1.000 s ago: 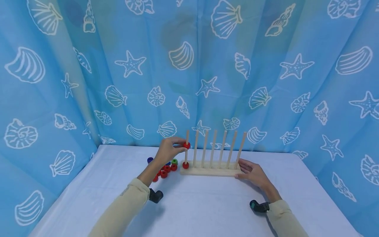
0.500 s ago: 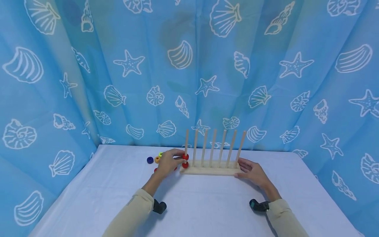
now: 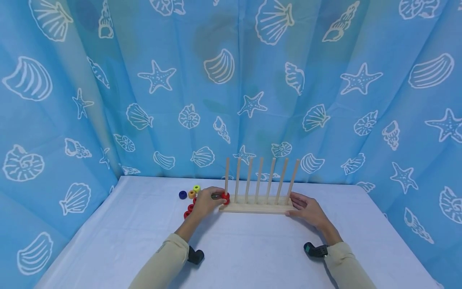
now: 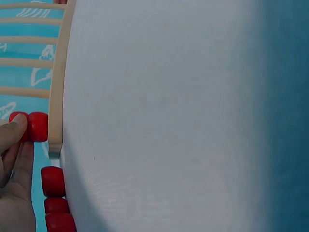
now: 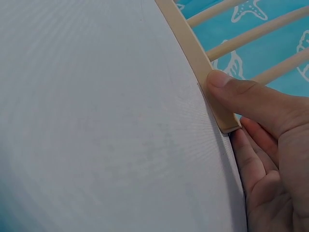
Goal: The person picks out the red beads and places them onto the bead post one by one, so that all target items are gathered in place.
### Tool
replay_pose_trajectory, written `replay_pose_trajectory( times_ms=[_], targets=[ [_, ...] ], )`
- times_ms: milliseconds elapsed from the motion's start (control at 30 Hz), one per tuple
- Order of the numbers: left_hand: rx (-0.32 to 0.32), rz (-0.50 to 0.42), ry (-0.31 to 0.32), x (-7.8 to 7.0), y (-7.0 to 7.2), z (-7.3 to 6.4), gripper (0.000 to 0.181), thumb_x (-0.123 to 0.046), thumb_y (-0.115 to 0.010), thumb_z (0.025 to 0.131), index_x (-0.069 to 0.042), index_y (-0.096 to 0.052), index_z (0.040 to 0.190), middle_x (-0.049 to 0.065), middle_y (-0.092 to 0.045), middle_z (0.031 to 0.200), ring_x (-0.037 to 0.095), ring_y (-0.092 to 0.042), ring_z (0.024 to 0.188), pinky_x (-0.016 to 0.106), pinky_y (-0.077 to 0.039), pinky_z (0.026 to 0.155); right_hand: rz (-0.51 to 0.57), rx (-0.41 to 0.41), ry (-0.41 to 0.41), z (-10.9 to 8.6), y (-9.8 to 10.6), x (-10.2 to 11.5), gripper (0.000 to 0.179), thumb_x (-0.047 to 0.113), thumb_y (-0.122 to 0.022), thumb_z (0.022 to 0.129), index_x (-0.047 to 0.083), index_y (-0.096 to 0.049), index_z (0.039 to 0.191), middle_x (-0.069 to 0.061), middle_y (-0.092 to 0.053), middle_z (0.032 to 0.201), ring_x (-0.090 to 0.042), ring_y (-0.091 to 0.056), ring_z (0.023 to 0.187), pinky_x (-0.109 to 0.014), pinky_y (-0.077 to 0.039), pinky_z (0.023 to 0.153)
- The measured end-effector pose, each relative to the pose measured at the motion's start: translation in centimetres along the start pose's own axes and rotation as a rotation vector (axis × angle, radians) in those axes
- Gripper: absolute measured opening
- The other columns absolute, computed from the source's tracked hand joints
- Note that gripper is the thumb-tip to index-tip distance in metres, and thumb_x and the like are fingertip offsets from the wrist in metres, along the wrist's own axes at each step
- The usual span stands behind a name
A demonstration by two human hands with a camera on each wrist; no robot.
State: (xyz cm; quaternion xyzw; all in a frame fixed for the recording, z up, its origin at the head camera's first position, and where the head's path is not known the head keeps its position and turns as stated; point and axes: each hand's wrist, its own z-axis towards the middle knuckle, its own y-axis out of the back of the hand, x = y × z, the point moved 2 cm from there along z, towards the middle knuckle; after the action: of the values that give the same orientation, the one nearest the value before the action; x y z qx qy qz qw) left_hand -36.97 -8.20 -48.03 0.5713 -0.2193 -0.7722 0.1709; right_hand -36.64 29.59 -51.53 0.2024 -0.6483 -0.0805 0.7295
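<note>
A wooden peg stand (image 3: 256, 208) carries a row of several upright pegs. Two red beads sit stacked on its leftmost peg (image 3: 227, 174). My left hand (image 3: 205, 202) pinches the upper red bead (image 4: 24, 131) between thumb and fingers. Right below it, the lower red bead (image 4: 38, 126) lies against the base, as the left wrist view shows. At the stand's other end, my right hand (image 3: 308, 210) grips the base, its thumb (image 5: 219, 79) on the front face and its fingers around the end.
Left of the stand lie loose beads: a dark blue bead (image 3: 183, 194), an orange bead (image 3: 192, 194), a yellow-green bead (image 3: 196, 188) and several red beads (image 3: 187, 214), some hidden by my left hand. A blue shell-print curtain (image 3: 231, 100) hangs behind the white-covered table (image 3: 252, 249).
My left hand has lowered the red bead down the leftmost peg, from near the top onto the bead at the bottom. My right hand has stayed at the stand's right end.
</note>
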Motion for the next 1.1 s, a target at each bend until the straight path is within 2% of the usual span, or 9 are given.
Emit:
replay_pose_trajectory(
  times_ms=[133, 267, 400, 500, 600, 667, 767, 900, 1100],
  targets=[
    [-0.004, -0.043, -0.029, 0.0, 0.2, 0.1, 0.040, -0.005, -0.079, 0.080, -0.005, -0.069, 0.119, 0.011, -0.067, 0.117, 0.026, -0.065, 0.106, 0.035, -0.055, 0.088, -0.001, 0.001, 0.007, 0.1, 0.0, -0.1, 0.090, 0.022, -0.086, 0.075, -0.003, -0.037, 0.146, -0.025, -0.040, 0.147, -0.038, -0.043, 0.132, -0.032, -0.045, 0.097],
    [-0.033, -0.107, -0.050, 0.0, 1.6, 0.1, 0.047, -0.002, -0.080, 0.079, -0.003, -0.065, 0.123, 0.014, -0.063, 0.122, 0.032, -0.064, 0.110, 0.037, -0.054, 0.088, 0.000, 0.013, 0.019, 0.4, -0.2, -0.1, 0.089, 0.022, -0.085, 0.076, -0.003, -0.037, 0.147, -0.026, -0.040, 0.147, -0.038, -0.044, 0.132, -0.032, -0.045, 0.097],
    [-0.105, -0.006, -0.059, -0.2, 4.2, -0.6, 0.040, -0.008, -0.079, 0.082, -0.008, -0.066, 0.120, 0.008, -0.063, 0.117, 0.028, -0.063, 0.109, 0.038, -0.055, 0.086, 0.017, 0.024, 0.025, 0.4, -0.3, -0.3, 0.088, 0.020, -0.085, 0.076, -0.004, -0.037, 0.146, -0.027, -0.040, 0.147, -0.038, -0.043, 0.133, -0.030, -0.045, 0.098],
    [-0.150, 0.091, -0.035, -0.3, 6.3, -1.5, 0.033, -0.012, -0.075, 0.086, -0.011, -0.067, 0.118, 0.004, -0.063, 0.111, 0.023, -0.062, 0.107, 0.037, -0.056, 0.085, 0.027, 0.017, 0.035, 0.3, -0.2, -0.3, 0.087, 0.019, -0.085, 0.076, -0.004, -0.038, 0.146, -0.028, -0.040, 0.146, -0.038, -0.043, 0.132, -0.030, -0.045, 0.097],
    [-0.174, 0.139, -0.010, 0.0, 8.0, -2.6, 0.027, -0.012, -0.072, 0.088, -0.008, -0.067, 0.115, 0.004, -0.064, 0.107, 0.021, -0.063, 0.102, 0.039, -0.056, 0.085, 0.019, 0.009, 0.038, 0.1, 0.0, -0.3, 0.086, 0.019, -0.085, 0.077, -0.004, -0.038, 0.146, -0.027, -0.040, 0.146, -0.038, -0.043, 0.132, -0.030, -0.046, 0.097],
    [-0.177, 0.158, 0.004, 0.5, 8.7, -3.4, 0.025, -0.011, -0.070, 0.089, -0.005, -0.067, 0.113, 0.005, -0.065, 0.105, 0.023, -0.064, 0.100, 0.043, -0.057, 0.081, 0.002, 0.008, 0.037, 0.0, 0.2, -0.3, 0.087, 0.021, -0.084, 0.077, -0.004, -0.037, 0.146, -0.027, -0.040, 0.147, -0.038, -0.043, 0.132, -0.030, -0.046, 0.097],
    [-0.179, 0.169, 0.027, 1.5, 9.3, -4.5, 0.025, -0.009, -0.072, 0.086, -0.003, -0.068, 0.110, 0.006, -0.065, 0.103, 0.024, -0.065, 0.096, 0.044, -0.057, 0.079, -0.012, 0.009, 0.033, 0.0, 0.3, -0.4, 0.088, 0.022, -0.083, 0.078, -0.004, -0.035, 0.147, -0.027, -0.038, 0.147, -0.038, -0.043, 0.132, -0.032, -0.046, 0.097],
    [-0.160, 0.142, 0.079, 2.7, 9.6, -5.7, 0.027, -0.008, -0.077, 0.081, -0.004, -0.068, 0.107, 0.005, -0.064, 0.101, 0.022, -0.066, 0.093, 0.039, -0.058, 0.081, -0.007, 0.010, 0.034, -0.1, 0.3, -0.3, 0.088, 0.020, -0.083, 0.079, -0.005, -0.034, 0.147, -0.028, -0.037, 0.148, -0.039, -0.042, 0.132, -0.033, -0.046, 0.097],
    [-0.116, 0.131, 0.131, 3.6, 9.7, -6.4, 0.030, -0.009, -0.080, 0.077, -0.005, -0.068, 0.104, 0.003, -0.063, 0.098, 0.019, -0.065, 0.093, 0.034, -0.058, 0.080, -0.004, 0.011, 0.043, -0.1, 0.1, 0.1, 0.086, 0.019, -0.083, 0.078, -0.005, -0.036, 0.147, -0.028, -0.039, 0.147, -0.039, -0.043, 0.132, -0.033, -0.046, 0.097]
  ],
)
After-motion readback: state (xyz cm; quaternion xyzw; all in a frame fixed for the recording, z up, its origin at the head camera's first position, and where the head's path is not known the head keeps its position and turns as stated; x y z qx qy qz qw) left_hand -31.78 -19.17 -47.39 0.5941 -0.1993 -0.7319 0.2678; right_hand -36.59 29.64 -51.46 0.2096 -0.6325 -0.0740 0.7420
